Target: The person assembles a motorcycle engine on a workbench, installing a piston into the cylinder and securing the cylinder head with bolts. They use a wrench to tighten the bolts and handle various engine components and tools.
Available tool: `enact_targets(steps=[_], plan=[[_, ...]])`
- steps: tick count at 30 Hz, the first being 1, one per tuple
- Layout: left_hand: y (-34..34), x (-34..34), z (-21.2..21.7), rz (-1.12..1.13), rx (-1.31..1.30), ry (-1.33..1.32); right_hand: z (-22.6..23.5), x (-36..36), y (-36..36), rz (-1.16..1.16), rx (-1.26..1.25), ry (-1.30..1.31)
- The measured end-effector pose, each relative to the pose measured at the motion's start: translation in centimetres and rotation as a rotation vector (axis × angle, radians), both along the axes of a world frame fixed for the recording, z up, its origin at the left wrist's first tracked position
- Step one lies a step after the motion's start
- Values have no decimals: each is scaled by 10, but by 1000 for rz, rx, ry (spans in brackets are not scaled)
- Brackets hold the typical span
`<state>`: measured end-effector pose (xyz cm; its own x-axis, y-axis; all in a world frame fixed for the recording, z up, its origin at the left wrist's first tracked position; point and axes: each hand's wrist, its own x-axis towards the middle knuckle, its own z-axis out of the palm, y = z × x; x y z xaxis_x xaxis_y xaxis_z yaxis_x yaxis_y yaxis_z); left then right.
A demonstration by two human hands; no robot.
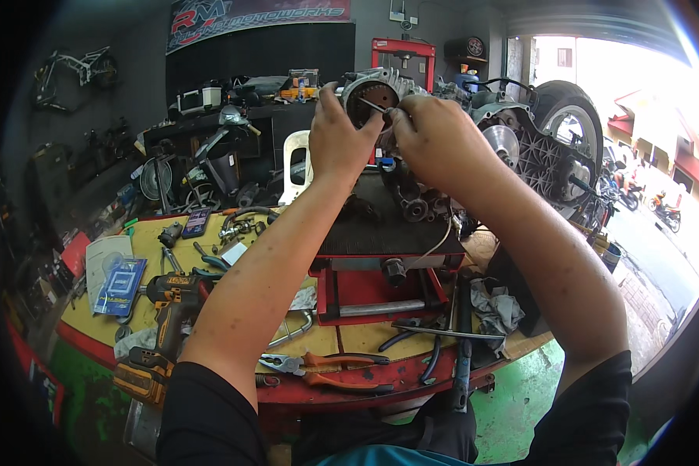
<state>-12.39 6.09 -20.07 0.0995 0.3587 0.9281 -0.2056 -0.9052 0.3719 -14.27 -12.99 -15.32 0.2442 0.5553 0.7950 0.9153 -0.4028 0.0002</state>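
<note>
Between fingertips of both hands: one engine assembly on red stand. Left hand wrapped on round housing; right hand pinching one thin tool. Below: one orange-handled pliers, one cordless drill.

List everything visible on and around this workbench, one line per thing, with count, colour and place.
scooter engine: one, grey metal, on the red stand, under both hands
rear wheel: one, black tyre, right end of the engine
red stand: one, red, bench centre
workbench: one, yellow top with red rim
cordless drill: one, orange and black, bench left
pliers: one, orange handles, front rim
grey rag: one, right of the stand
blue packet: one, far left
left hand: on the engine's round housing
right hand: fingers pinching a thin tool at the housing
</note>
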Motion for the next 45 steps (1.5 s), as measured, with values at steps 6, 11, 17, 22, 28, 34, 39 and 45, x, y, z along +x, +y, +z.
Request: enact_targets(steps=[6,11,17,22,28,34,39,45], plan=[[0,-9,8,0,-6,53,5,3,-5,44,101,-66],[7,-15,12,-36,8,58,12,8,-2,46,118,200],[12,-17,11,-26,11,91,15,10,-4,26,137,217],[12,-18,12,1,29,76,22,8,-7,-33,118,186],[10,-19,14,-1,44,91,28,8,-15,-51,103,106],[9,-20,15,0,35,102,4,10,-14,-155,-3,-351],[8,-24,17,11,43,118,-3,4,-18,-302,-118,-448],[3,-27,21,1,27,151,-12,6,-18,-309,-93,-386]])
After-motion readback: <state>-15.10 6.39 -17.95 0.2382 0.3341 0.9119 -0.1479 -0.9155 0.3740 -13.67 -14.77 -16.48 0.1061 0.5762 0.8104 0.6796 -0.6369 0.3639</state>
